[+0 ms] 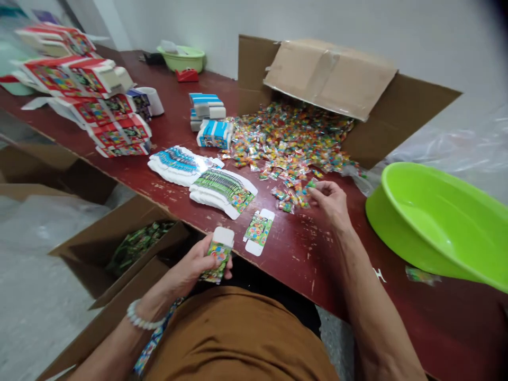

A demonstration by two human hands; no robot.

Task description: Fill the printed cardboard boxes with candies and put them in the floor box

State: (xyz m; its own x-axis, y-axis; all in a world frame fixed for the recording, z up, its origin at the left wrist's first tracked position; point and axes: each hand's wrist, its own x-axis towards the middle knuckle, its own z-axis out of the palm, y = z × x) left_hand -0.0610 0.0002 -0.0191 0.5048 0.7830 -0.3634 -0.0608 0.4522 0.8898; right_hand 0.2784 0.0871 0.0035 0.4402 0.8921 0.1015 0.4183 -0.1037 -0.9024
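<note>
My left hand [201,260] is closed around a small green printed carton [216,259], its white top flap standing up, just off the table's front edge. Over the table, my right hand [330,200] pinches a small clear packet of colourful candy [311,184] between thumb and fingers. Below that hand's fingertips lie a few loose candy packets [289,197], in front of a large heap of the same packets [286,135]. A single flat green carton [259,232] rests between my hands. To its left fans a stack of flat green cartons [222,189].
The heap spills from a tipped cardboard box [313,74] by the wall. A green basin [436,227] stands at right. Blue cartons [214,133], blue-white flat cartons [178,163] and piled red bundles [75,79] occupy the left. Below the edge, an open box [83,264] holds green packs.
</note>
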